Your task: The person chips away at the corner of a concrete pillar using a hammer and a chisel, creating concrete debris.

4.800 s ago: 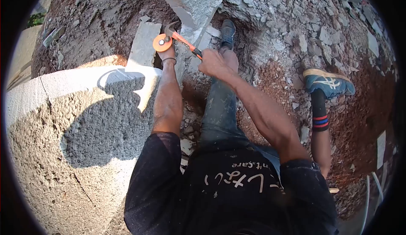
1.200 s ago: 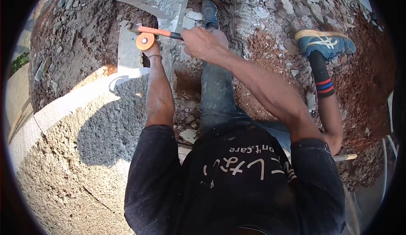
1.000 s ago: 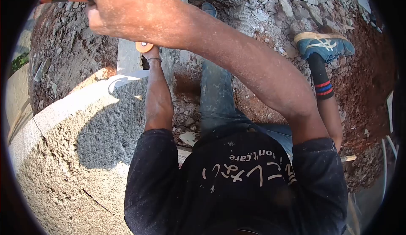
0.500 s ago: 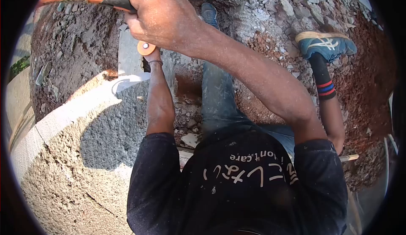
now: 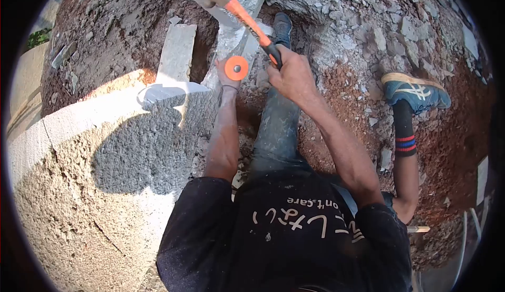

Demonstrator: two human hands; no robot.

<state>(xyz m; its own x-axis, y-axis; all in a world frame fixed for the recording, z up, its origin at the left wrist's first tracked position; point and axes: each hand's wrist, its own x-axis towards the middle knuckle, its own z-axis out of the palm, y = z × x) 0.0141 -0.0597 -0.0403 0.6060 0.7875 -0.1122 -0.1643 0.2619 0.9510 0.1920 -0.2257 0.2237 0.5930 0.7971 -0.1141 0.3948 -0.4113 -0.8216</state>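
My right hand (image 5: pixel 294 76) is closed around the black grip of a claw hammer (image 5: pixel 246 19). Its orange shaft slants up and left, and the metal head is over pale concrete near the top edge. My left hand (image 5: pixel 221 75) is lower and to the left, partly covered by a round orange hand guard with a metal end at its middle. This looks like a chisel (image 5: pixel 236 68) seen end-on; its shaft and tip are hidden. The fingers wrap beneath the guard, beside a broken grey concrete edge (image 5: pixel 229 38). Hammer head and chisel are apart.
A rough concrete block (image 5: pixel 68 202) with a smooth lit rim fills the lower left. A flat grey board (image 5: pixel 177 50) lies on the soil. Rubble (image 5: pixel 357 39) spreads at the upper right. One shoe (image 5: pixel 415 89) rests on red earth; the other (image 5: pixel 282 28) is in a hollow.
The hammer has swung from pointing left at the upper left to pointing up and left, its head now visible. My right hand is lower and farther right. The view has shifted slightly.
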